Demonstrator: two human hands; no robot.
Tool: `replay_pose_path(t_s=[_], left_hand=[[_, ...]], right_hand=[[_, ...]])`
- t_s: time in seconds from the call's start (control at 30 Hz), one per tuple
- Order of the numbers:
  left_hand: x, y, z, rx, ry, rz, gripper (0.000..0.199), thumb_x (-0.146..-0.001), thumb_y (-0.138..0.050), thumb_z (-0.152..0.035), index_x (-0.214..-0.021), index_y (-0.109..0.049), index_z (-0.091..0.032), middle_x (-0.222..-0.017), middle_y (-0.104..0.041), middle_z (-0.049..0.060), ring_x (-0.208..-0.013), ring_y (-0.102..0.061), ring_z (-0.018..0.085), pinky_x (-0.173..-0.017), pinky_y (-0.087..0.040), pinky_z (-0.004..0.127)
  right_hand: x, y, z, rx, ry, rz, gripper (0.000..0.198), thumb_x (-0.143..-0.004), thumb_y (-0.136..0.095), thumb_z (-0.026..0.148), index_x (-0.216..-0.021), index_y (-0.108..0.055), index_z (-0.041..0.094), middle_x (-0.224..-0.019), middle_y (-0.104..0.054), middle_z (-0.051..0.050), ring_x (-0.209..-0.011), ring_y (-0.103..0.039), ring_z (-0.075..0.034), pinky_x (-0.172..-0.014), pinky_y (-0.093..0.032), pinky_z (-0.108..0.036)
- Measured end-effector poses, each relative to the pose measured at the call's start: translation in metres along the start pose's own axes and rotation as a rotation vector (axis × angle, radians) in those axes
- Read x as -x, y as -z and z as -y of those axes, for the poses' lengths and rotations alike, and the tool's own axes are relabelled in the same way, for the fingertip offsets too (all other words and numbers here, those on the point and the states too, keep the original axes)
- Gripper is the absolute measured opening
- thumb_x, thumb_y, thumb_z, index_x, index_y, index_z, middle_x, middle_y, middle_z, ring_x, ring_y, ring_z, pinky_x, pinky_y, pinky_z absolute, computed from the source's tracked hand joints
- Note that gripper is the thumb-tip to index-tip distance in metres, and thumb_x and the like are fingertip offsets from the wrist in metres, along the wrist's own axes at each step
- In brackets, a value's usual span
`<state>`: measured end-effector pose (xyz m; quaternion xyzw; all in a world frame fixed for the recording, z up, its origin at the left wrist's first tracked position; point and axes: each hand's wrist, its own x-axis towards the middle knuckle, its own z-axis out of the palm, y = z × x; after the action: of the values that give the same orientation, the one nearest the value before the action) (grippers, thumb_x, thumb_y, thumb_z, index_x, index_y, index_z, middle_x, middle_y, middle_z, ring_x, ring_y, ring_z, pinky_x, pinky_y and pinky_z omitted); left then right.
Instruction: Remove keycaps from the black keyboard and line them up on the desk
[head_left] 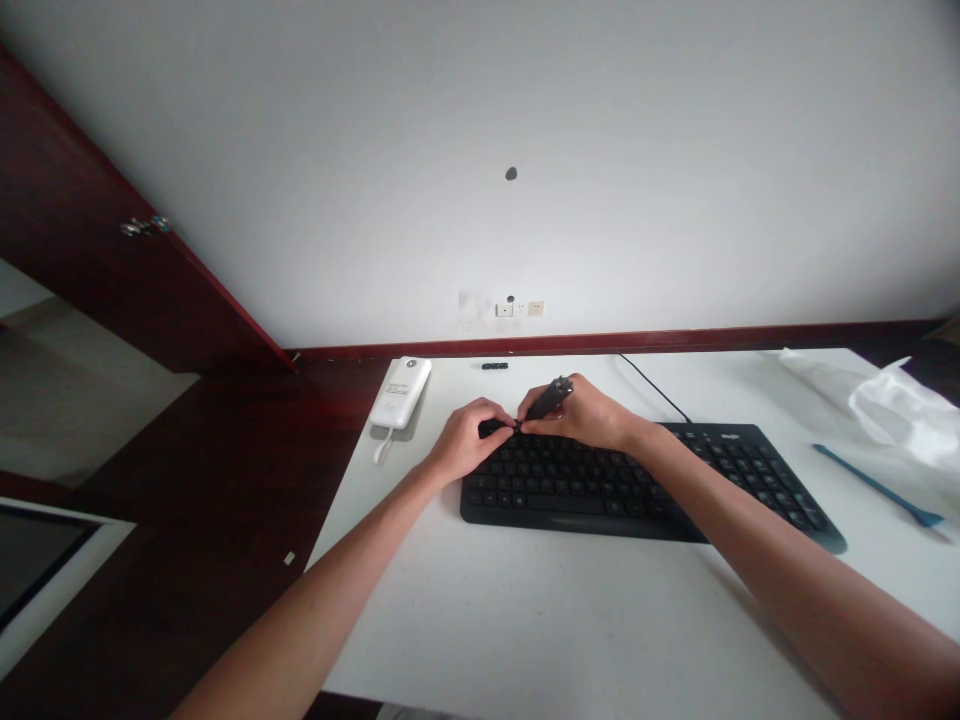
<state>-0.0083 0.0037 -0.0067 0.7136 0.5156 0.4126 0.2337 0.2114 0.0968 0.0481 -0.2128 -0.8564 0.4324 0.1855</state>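
i'm working over the black keyboard (592, 490), which is lying right under my fingers. my right hand (592, 412) is pinching a dark-handled tool (551, 398), its lower end pointing in beside the tips of my left hand (466, 437). those left fingertips are bunching close; i can't tell whether they're pinching something tiny or just steadying the keyboard. i'm judging this as fiddly work at one spot, and the next move is probably calling for a steady left hand and small, controlled pressure from the right.

and the room: a pale wall (360, 160) is rising beyond my fingers, a dark red door (97, 230) is standing far off to their left, a white table (525, 610) is spreading beneath them. well to their right, a crumpled white bag (904, 405) and a blue stick-like tool (874, 482) are lying; near their left, a white power bank (397, 395) is resting. small black pieces (494, 366) are sitting just beyond.
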Motion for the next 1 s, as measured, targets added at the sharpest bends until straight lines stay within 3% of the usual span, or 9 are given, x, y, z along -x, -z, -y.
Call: replay_pose_path(t_s=[0.37,1.0], left_hand=[[0.0,0.001,-0.002,-0.042,0.004,-0.001,0.007,-0.091,-0.071,-0.023,-0.096,-0.075,-0.022,-0.1,-0.073,0.005,-0.097,-0.069,0.02,-0.093,-0.054,0.035],[0.002,-0.001,-0.005,-0.099,0.002,-0.035,0.008,-0.091,-0.07,-0.021,-0.097,-0.075,-0.024,-0.101,-0.074,0.003,-0.098,-0.07,0.02,-0.093,-0.055,0.035]], right_hand=[[0.002,0.009,0.001,-0.075,-0.03,0.131,0.024,-0.082,-0.074,0.038,-0.099,-0.08,0.021,-0.087,-0.077,-0.003,-0.08,-0.069,-0.02,-0.071,-0.052,-0.029],[0.0,-0.005,-0.003,0.098,0.044,0.027,0.019,-0.086,-0.067,0.027,-0.1,-0.078,0.023,-0.082,-0.077,-0.002,-0.072,-0.068,-0.018,-0.067,-0.052,-0.027]])
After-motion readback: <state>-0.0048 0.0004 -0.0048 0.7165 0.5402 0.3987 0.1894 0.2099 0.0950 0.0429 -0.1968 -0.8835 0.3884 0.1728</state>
